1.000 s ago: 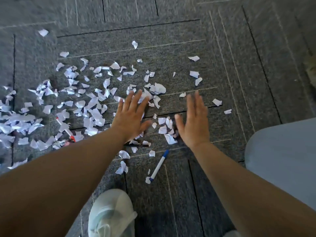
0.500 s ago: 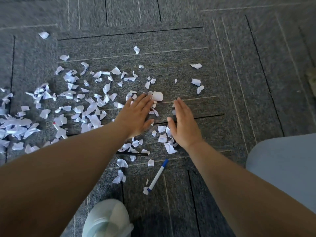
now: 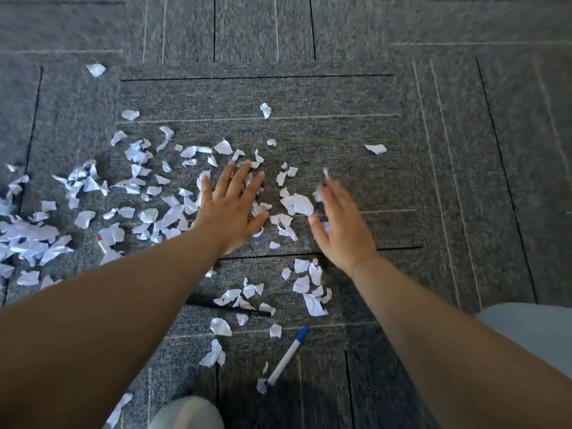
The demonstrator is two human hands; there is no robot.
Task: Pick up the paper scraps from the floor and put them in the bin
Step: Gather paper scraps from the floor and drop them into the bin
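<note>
Head view, looking down at a grey carpet point(image 3: 340, 97) marked with thin dark and pale lines. White paper scraps point(image 3: 173, 213) lie all over the floor. They are thickest at the left edge, thinner toward the middle, and a few single pieces sit well apart at the far side and the right.

The left hand point(image 3: 230, 209) lies palm down among the scraps at the centre. Its fingers point(image 3: 238, 178) are straight and spread, flat on the paper and grasping nothing. The right hand point(image 3: 342, 230) is beside it to the right, also palm down and low over the carpet. It is blurred; its fingers look extended and relaxed rather than clenched. A tiny scrap point(image 3: 325, 172) shows at the fingertips, and whether it is touched cannot be told.

Between the two hands lies a larger crumpled piece point(image 3: 299, 204), with smaller pieces just near of it. A further cluster of scraps point(image 3: 312, 301) lies close to the right forearm, near the person.

A thin black pencil point(image 3: 229, 308) lies partly under scraps beside the left forearm. A white pen with a blue cap point(image 3: 288, 354) lies slantwise nearer still. A pale shoe point(image 3: 188, 413) shows at the near edge and a light trouser leg point(image 3: 535, 332) at the near right.
</note>
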